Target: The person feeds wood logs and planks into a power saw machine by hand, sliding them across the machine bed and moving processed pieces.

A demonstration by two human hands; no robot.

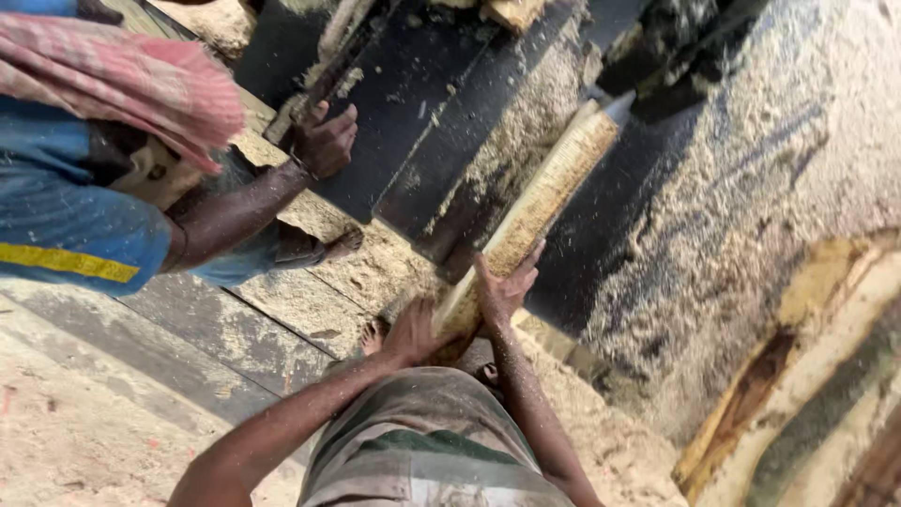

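Head view. The person's left hand (411, 330) grasps the near end of a pale wooden plank (535, 211), fingers wrapped round its underside. The right hand (504, 286) lies on the plank just beside the left, fingers spread flat against its top and right edge, pressing rather than clenched. The plank runs from the hands up and to the right, its far end meeting a dark machine (657, 47) amid flying chips. Sawdust (751, 188) coats the dark bed (450, 122) on both sides. At far left a co-worker's hand (327, 139), in a blue sleeve (66, 235), rests half-curled on the bed's edge. Rough timber slabs (807, 376) lie at near right.
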